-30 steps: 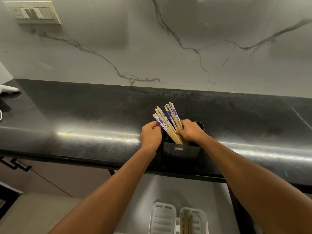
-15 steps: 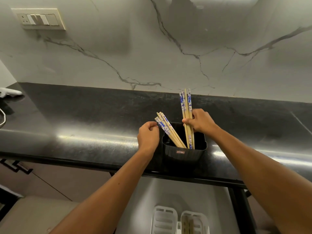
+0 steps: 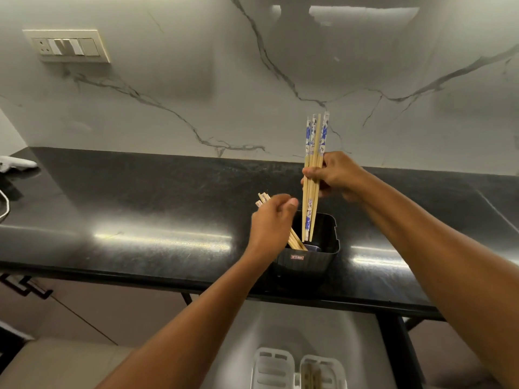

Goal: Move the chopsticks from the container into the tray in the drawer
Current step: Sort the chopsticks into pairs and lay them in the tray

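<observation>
Chopsticks (image 3: pixel 313 164) in right hand (image 3: pixel 335 175) grip

Dim, greenish indoor light falls from above. The glossy black bench (image 3: pixel 157 203) throws back long streaks of glare along its front edge, left and right of the container (image 3: pixel 323 256). A bright rectangular reflection sits high on the marble wall (image 3: pixel 196 108), with soft, broad shadows below it — one beside the switch plate (image 3: pixel 67 46). The left hand (image 3: pixel 271 223) is smeared by motion blur; the right hand (image 3: pixel 337 175) reads sharper. Wide-angle bending curves the bench edge, and the tray (image 3: pixel 297 372) at the bottom looks soft.
</observation>
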### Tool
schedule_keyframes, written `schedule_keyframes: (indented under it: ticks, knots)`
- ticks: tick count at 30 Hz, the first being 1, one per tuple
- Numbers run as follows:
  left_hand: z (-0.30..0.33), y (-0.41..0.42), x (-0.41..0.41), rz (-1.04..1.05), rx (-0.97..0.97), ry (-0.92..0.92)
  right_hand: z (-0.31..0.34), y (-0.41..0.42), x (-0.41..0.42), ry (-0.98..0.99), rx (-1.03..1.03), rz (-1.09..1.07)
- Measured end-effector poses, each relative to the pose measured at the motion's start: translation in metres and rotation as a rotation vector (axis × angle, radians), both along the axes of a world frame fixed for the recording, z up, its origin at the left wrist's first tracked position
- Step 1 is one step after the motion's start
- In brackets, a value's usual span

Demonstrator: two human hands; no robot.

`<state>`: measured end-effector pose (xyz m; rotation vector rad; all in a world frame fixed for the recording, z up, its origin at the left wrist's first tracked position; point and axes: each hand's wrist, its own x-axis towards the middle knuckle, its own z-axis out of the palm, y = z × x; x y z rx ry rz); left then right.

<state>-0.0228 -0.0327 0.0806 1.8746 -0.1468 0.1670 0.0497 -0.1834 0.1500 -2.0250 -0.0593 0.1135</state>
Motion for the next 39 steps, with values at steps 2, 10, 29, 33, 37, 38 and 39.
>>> schedule_keyframes:
  ticks: [2,10,29,33,37,38,39]
  knots:
    - [0.004,-0.010,-0.006,-0.183,-0.143,0.188,0.004,0.005,-0.004,0.103,0.057,0.001]
    - [-0.026,-0.013,-0.032,-0.423,-0.646,0.626,-0.024,0.005,-0.037,0.416,0.189,-0.004]
    - [-0.041,0.001,-0.061,-0.374,-0.598,0.595,-0.020,0.005,-0.059,0.158,0.083,-0.107]
    - [-0.037,0.001,-0.057,-0.344,-0.625,0.594,-0.012,0.004,-0.059,0.000,0.103,-0.177]
    - [-0.040,0.004,-0.052,-0.243,-0.647,0.635,0.008,0.000,-0.059,-0.025,0.353,-0.172]
    - [-0.042,0.005,-0.050,-0.208,-0.662,0.649,0.014,-0.001,-0.060,0.001,0.431,-0.145]
    - [-0.044,0.006,-0.048,-0.178,-0.677,0.660,0.020,-0.003,-0.061,0.029,0.515,-0.110]
